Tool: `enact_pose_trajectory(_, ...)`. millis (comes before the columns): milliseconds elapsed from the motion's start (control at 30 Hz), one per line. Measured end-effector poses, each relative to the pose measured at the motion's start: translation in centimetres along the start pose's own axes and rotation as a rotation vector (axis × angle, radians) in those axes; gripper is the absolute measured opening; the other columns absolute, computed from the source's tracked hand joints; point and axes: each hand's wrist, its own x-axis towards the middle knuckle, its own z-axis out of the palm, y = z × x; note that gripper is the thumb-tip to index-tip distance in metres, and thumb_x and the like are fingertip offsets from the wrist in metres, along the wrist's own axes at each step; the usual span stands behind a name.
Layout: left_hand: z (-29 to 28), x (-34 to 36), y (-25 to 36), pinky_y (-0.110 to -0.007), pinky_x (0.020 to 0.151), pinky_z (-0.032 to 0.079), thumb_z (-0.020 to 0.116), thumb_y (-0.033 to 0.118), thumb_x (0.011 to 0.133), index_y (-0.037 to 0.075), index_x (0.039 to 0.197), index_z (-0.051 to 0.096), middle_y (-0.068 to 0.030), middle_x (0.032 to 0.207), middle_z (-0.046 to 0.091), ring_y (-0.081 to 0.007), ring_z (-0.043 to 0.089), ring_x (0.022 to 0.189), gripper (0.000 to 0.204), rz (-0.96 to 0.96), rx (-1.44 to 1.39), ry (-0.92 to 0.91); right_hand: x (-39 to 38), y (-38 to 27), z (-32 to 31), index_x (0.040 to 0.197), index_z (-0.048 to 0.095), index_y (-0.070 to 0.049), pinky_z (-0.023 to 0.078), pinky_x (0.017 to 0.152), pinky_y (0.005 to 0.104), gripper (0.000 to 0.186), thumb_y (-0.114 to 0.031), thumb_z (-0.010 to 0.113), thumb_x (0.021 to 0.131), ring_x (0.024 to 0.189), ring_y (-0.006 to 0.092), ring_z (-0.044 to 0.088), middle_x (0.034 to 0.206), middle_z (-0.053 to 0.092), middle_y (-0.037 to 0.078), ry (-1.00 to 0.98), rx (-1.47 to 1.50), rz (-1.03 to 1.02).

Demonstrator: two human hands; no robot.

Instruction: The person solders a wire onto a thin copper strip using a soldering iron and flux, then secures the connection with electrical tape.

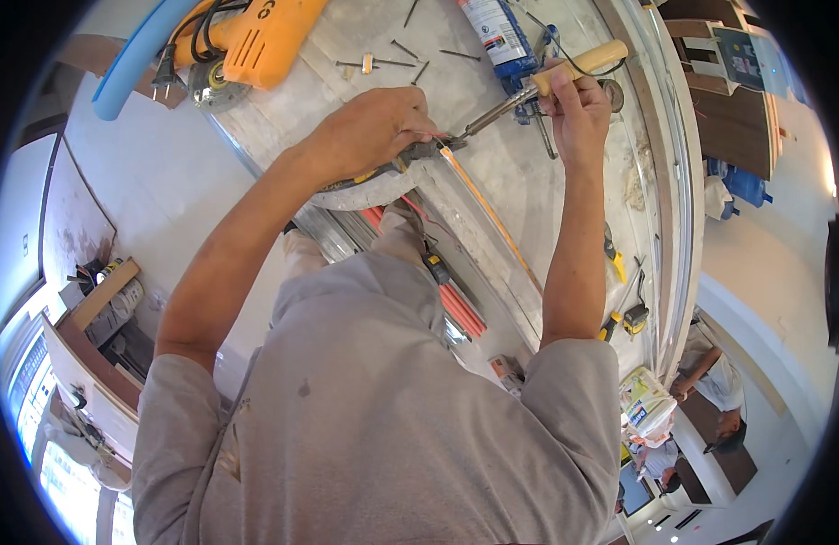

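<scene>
My right hand (578, 113) grips the wooden handle of a soldering iron (503, 113), whose metal shaft slants down to the left. Its tip is close to the end of a thin orange strip (492, 213), which looks like an LED strip; I cannot tell whether they touch. My left hand (397, 127) is closed in a pinch on a thin reddish wire (430, 134) at that same end. Under the left hand and the strip's end lie dark pliers (449, 143), partly hidden by my fingers.
An orange power tool (272, 45) with a black plug lies far left. Several nails (460, 55) are scattered on the worktop (347, 27). A blue-labelled cartridge (497, 36) sits behind the iron. A tape measure (636, 318) lies right. Other people (710, 368) are at lower right.
</scene>
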Motion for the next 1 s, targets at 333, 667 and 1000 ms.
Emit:
enact_pose_trajectory(333, 0.76, -0.49, -0.45, -0.035, 0.070, 0.048, 0.064, 0.003, 0.082, 0.005, 0.097, 0.068, -0.0092, 0.086, 0.060, -0.0279, 0.060, 0.080, 0.016, 0.041, 0.036, 0.039, -0.44, -0.10, 0.04, 0.103, 0.063, 0.003, 0.040, 0.053, 0.0187, 0.025, -0.015, 0.068, 0.087, 0.060, 0.0066, 0.054, 0.078, 0.065, 0.005, -0.007, 0.027, 0.002)
enact_pose_trajectory(667, 0.68, -0.58, 0.02, -0.040, 0.071, 0.047, 0.059, 0.013, 0.086, 0.007, 0.093, 0.069, -0.0098, 0.087, 0.056, -0.0309, 0.059, 0.082, 0.013, 0.009, 0.030, 0.041, -0.36, 0.20, -0.09, 0.102, 0.063, 0.003, 0.040, 0.054, 0.0190, 0.024, -0.014, 0.068, 0.087, 0.060, 0.0067, 0.055, 0.078, 0.065, 0.005, -0.036, -0.037, -0.034)
enact_pose_trajectory(1000, 0.71, -0.65, 0.02, -0.036, 0.071, 0.048, 0.062, 0.001, 0.082, 0.004, 0.099, 0.067, -0.0098, 0.090, 0.061, -0.0286, 0.061, 0.082, 0.018, 0.010, 0.025, 0.037, -0.62, 0.27, 0.29, 0.105, 0.062, 0.004, 0.041, 0.054, 0.0196, 0.027, -0.015, 0.068, 0.087, 0.062, 0.0071, 0.056, 0.081, 0.067, 0.007, -0.062, -0.021, -0.028)
